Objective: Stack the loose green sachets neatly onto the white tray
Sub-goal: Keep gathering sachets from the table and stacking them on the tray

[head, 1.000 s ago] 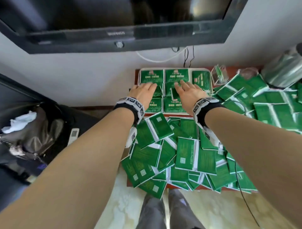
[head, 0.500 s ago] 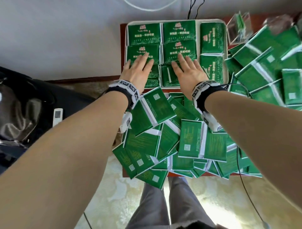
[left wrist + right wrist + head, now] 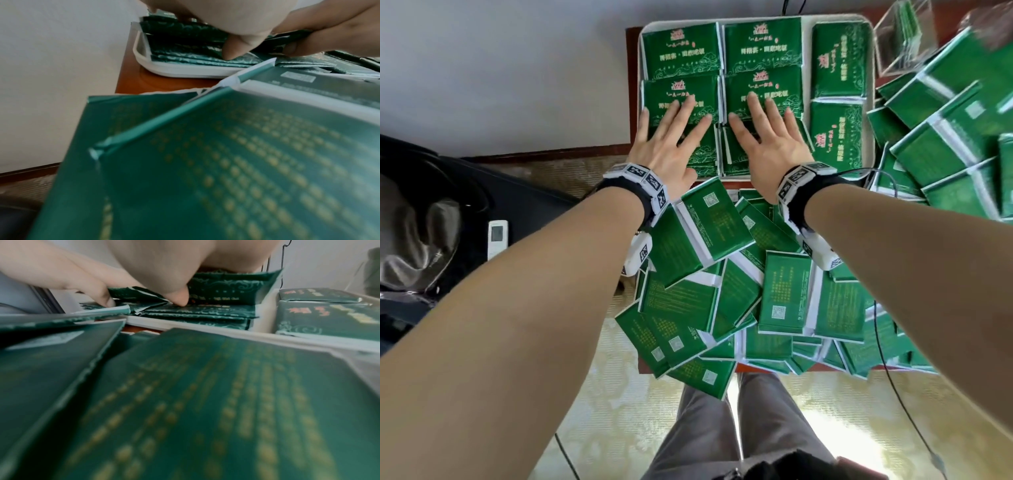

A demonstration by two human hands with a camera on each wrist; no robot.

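The white tray at the table's far end holds several neat stacks of green sachets. My left hand and right hand lie side by side, palms down, fingers straight and spread. They press on the two near stacks in the left and middle columns. In the left wrist view my left thumb touches the stack's near edge above the tray rim. In the right wrist view my right thumb rests on its stack the same way. Loose sachets lie piled under my wrists.
More loose sachets are heaped right of the tray, beside a clear plastic box. The pile overhangs the table's near edge above my legs. A black cable hangs at the right. A white remote lies on dark furniture at the left.
Both hands stay on the tray's near stacks, and their fingers have spread flatter and reach a little farther. The head view has tilted down and moved closer.
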